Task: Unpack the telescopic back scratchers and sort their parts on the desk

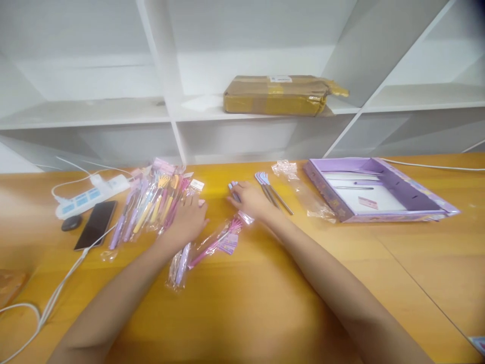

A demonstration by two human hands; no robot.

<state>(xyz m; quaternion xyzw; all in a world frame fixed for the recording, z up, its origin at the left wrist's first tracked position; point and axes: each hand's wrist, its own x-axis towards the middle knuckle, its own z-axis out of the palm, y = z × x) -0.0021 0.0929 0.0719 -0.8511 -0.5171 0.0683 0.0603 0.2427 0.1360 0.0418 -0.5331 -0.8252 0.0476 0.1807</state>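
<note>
Had two bare hands mid-frame: left hand (187, 220) over the right edge of a heap of wrapped scratchers (155, 197), right hand (250, 199) with fingers bent over blue claw ends (234, 192). Could not tell whether pinching or merely touching, for either hand. Counted, lower centre, one pink scratcher (212, 246) in clear wrapping with a printed card (228, 244), just beside a purple-handled packet (182, 264). Saw one phone (96, 225) and one black oval object (71, 223) at left. Found the heap, left of centre, too overlapped to count. Made out at least two blue-headed scratchers (276, 191) right of centre. Noted one purple box (405, 189) at right, holding one pink card (367, 202); one power strip (93, 196) at left. Spotted, upper centre, one taped parcel (276, 98) on a shelf, bearing one white label (280, 79), too small to read.
</note>
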